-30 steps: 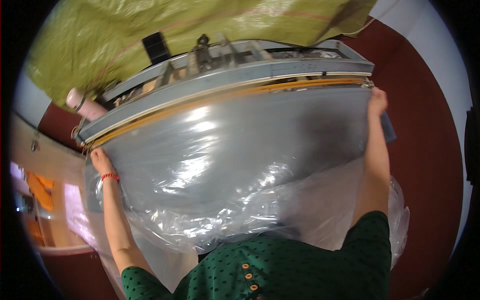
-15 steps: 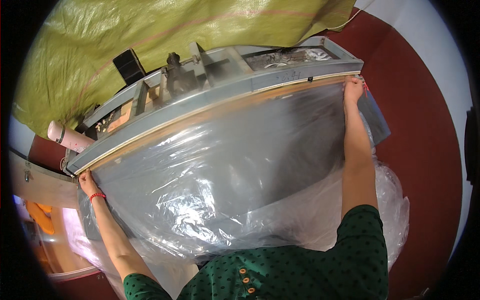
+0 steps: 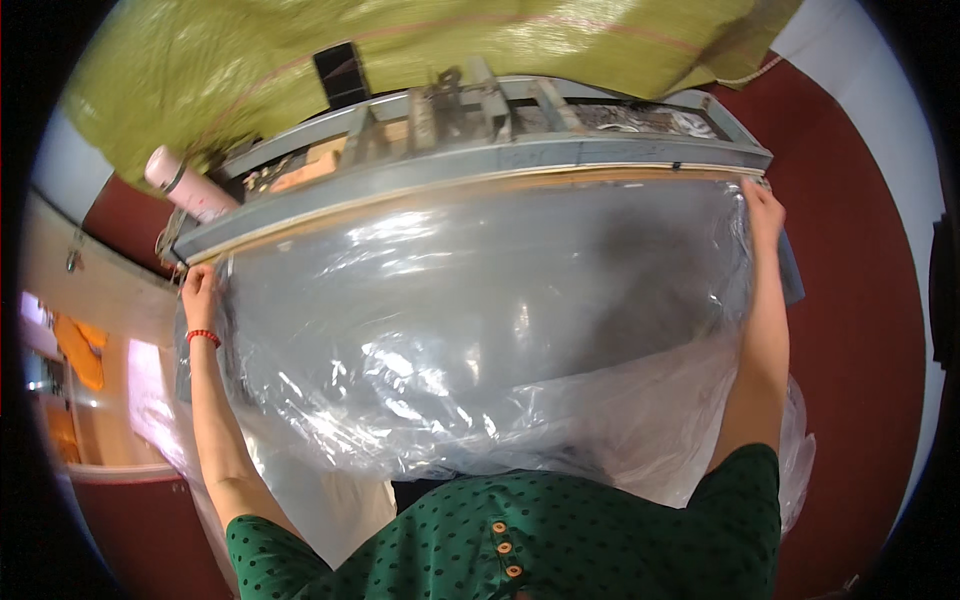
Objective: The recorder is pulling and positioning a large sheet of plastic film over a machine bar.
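A wide sheet of clear plastic film [image 3: 430, 300] lies wrinkled and shiny over a grey tabletop, its near part bunched against my body. My left hand [image 3: 199, 287], with a red bead bracelet above it, pinches the film at the far left corner, close to the grey metal frame [image 3: 460, 163]. At the far right corner my right hand [image 3: 763, 208] is closed on the film's other edge, just below the frame's end. Both arms are stretched wide. A pale strip with a wooden edge [image 3: 560, 181] runs along the frame's near side.
Behind the frame's crossbars lie scraps and dusty metal parts. A pink bottle [image 3: 190, 187] leans at its left end, and a dark phone [image 3: 342, 76] rests against the yellow-green woven sheet [image 3: 420, 40]. An open cabinet door [image 3: 90, 270] stands at left; red floor [image 3: 850, 300] at right.
My view has turned, so the frame looks more level. Both hands stay closed on the film, which now lies a little lower from the frame's wooden edge.
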